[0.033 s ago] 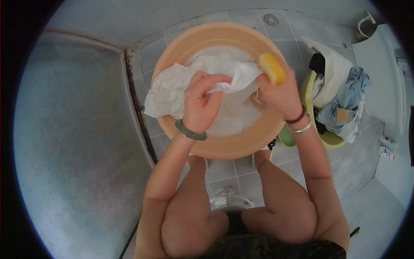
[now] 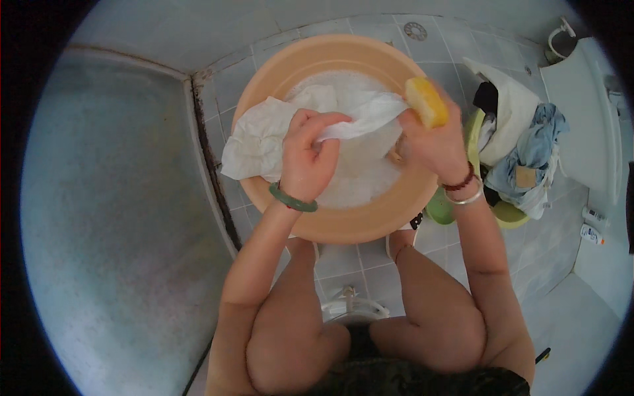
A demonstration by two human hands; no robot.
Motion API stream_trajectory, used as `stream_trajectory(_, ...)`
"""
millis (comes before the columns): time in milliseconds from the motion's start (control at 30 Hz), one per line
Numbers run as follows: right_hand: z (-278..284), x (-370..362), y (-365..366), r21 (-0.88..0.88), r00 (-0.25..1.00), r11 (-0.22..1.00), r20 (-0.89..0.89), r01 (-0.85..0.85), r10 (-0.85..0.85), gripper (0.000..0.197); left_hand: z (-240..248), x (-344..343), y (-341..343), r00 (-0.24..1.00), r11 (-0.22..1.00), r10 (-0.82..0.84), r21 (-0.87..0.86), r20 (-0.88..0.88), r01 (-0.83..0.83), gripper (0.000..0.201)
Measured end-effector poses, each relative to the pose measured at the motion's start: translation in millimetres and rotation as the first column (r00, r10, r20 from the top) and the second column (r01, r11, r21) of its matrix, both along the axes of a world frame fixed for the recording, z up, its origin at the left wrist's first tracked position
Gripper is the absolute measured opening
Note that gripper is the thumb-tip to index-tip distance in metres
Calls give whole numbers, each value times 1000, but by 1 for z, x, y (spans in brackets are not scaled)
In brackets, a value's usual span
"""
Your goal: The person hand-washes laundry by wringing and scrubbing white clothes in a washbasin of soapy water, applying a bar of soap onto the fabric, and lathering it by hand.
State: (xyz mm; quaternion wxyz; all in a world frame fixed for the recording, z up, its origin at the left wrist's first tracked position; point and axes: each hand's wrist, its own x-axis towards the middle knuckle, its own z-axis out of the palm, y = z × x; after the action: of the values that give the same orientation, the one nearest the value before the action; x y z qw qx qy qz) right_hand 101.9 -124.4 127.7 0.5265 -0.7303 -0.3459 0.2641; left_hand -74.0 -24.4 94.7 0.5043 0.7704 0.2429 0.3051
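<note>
A white cloth (image 2: 254, 142) hangs over the left rim of the peach plastic basin (image 2: 343, 231) and stretches across above the sudsy water (image 2: 356, 185). With thumb and fingers, my left hand (image 2: 310, 152) pinches the cloth near its middle. My right hand (image 2: 436, 142) grips a yellow block (image 2: 426, 102) with a paler face; whether it is soap, a sponge or a brush I cannot tell. The cloth's far end reaches the right hand's thumb side, close to the block. A tan object (image 2: 396, 153) below that hand is blurred and partly hidden.
A yellow-green tub (image 2: 512, 214) on the right holds a heap of clothes, among them blue denim (image 2: 531, 158) and white fabric (image 2: 515, 115). A green round thing (image 2: 439, 208) sits beside the basin. Bottles (image 2: 592, 234) stand far right; a drain (image 2: 415, 31) lies behind.
My right hand has shifted slightly right with the yellow block, and the cloth between the hands looks more drawn out. My left hand stays nearly in place.
</note>
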Motion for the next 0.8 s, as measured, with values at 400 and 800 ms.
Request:
stream_trajectory(400, 14, 51, -32, 201, 941, 975, 304, 90, -150, 14, -68, -35, -20, 928, 767, 46, -582, -370, -270, 22)
stream_trajectory(800, -8, 72, -14, 131, 881, 885, -235, 447, -411, 15, -32, -51, -7, 833, 217, 60, -821, 550, 527, 53)
